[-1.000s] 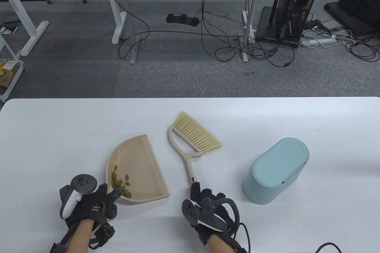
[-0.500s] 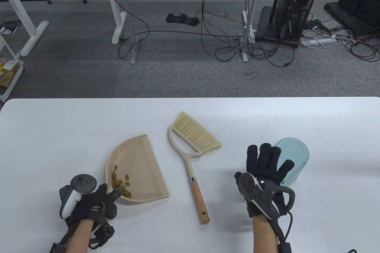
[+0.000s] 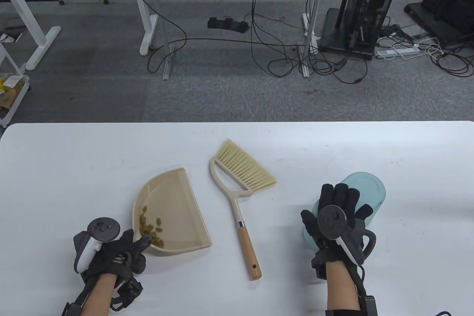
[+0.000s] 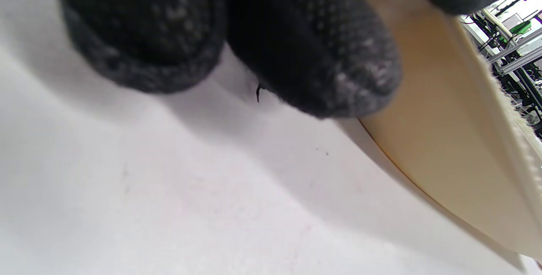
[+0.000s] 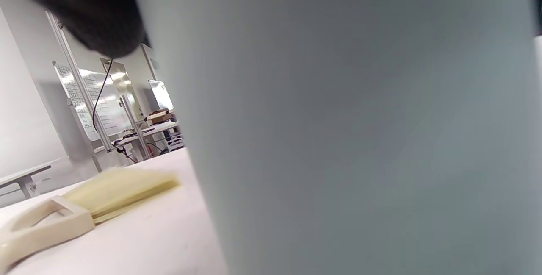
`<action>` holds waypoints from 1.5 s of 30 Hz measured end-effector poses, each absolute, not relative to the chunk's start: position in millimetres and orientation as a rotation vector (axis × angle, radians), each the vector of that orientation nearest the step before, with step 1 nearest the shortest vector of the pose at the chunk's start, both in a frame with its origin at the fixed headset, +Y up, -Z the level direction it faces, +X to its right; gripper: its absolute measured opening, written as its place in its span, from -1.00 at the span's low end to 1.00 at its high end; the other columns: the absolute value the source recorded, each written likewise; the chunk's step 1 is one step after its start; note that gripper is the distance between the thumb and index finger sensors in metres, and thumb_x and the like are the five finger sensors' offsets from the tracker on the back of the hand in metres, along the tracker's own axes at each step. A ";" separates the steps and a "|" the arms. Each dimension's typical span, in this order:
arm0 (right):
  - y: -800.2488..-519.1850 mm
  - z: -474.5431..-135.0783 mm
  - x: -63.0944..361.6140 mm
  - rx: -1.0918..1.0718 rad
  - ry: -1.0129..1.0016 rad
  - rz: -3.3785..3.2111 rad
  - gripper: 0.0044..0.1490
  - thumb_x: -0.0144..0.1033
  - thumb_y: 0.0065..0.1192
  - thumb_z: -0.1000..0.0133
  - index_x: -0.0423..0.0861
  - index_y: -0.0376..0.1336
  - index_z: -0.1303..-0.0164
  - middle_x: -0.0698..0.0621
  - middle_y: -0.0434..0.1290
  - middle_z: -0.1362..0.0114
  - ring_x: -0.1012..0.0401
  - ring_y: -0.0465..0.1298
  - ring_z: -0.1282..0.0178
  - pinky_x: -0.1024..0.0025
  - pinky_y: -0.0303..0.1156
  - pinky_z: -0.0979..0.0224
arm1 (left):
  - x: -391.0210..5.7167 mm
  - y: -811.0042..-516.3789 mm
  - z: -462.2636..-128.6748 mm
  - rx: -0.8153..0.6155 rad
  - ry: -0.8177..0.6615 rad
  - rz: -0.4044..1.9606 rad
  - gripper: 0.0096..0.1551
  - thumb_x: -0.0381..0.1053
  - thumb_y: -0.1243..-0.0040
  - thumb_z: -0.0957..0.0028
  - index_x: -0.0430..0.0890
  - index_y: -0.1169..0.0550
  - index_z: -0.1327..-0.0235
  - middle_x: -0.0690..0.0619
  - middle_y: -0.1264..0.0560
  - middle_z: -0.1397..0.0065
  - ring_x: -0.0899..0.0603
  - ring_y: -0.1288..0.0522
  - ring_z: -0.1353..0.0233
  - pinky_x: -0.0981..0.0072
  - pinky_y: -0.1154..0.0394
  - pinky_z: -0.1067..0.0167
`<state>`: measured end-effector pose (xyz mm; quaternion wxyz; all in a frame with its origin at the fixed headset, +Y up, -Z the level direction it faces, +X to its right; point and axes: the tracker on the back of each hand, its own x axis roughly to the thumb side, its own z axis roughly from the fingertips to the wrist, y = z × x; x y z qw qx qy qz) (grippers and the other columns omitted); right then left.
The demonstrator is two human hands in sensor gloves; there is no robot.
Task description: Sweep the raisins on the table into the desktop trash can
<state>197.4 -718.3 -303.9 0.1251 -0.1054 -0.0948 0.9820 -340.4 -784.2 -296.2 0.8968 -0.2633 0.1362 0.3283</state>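
Black-gloved fingers (image 3: 335, 195) of the right hand (image 3: 335, 225) wrap over the pale-blue trash can (image 3: 364, 192), gripping it. Left hand (image 3: 111, 255) pinches the beige dustpan (image 3: 174, 208) at its near rim; raisins (image 3: 151, 228) lie inside. Between them lies the brush (image 3: 240, 190) on the white table (image 3: 74, 168).

White bench (image 3: 74, 168); beige dustpan (image 3: 181, 205) — brown raisins (image 3: 150, 228); cream brush (image 3: 242, 171); pale-blue trash can (image 3: 370, 188); black gloves.
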 end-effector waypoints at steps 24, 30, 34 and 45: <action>-696.6 -257.2 236.3 -0.186 -0.592 2.424 0.08 0.24 0.15 -0.13 0.19 -0.33 -0.66 -0.28 -0.40 -0.69 -0.37 -0.17 -0.63 -0.35 0.02 -0.51 | -339.8 -784.9 -296.0 -0.532 0.297 0.676 -0.10 0.44 0.07 -0.11 -0.14 -0.15 -0.49 0.06 -0.63 0.03 0.24 -0.71 0.35 0.29 -0.69 0.34; -700.5 -257.4 237.3 -0.170 -0.604 2.367 0.04 0.23 0.10 -0.16 0.21 -0.34 -0.65 -0.26 -0.43 -0.68 -0.36 -0.23 -0.62 -0.35 -0.05 -0.52 | -341.3 -787.4 -294.8 -0.487 0.304 0.728 -0.10 0.43 0.04 -0.11 -0.16 -0.18 -0.47 0.09 -0.64 0.04 0.25 -0.71 0.37 0.33 -0.70 0.35; -702.1 -257.2 238.0 -0.164 -0.612 2.341 0.04 0.22 0.10 -0.17 0.21 -0.35 -0.65 -0.26 -0.44 -0.68 -0.36 -0.24 -0.62 -0.35 -0.06 -0.51 | -327.5 -770.9 -297.8 -0.466 0.237 0.904 -0.12 0.37 0.06 -0.19 -0.21 -0.12 -0.49 0.06 -0.61 -0.02 0.23 -0.71 0.31 0.32 -0.69 0.31; -704.8 -255.3 239.5 -0.159 -0.631 2.304 0.02 0.24 0.08 -0.18 0.22 -0.36 -0.64 -0.25 -0.45 -0.67 -0.35 -0.26 -0.62 -0.34 -0.07 -0.52 | -137.1 -671.2 -338.3 -0.335 -0.115 0.897 -0.14 0.28 0.03 -0.22 -0.24 -0.07 -0.50 0.02 -0.58 -0.11 0.18 -0.71 0.23 0.25 -0.68 0.23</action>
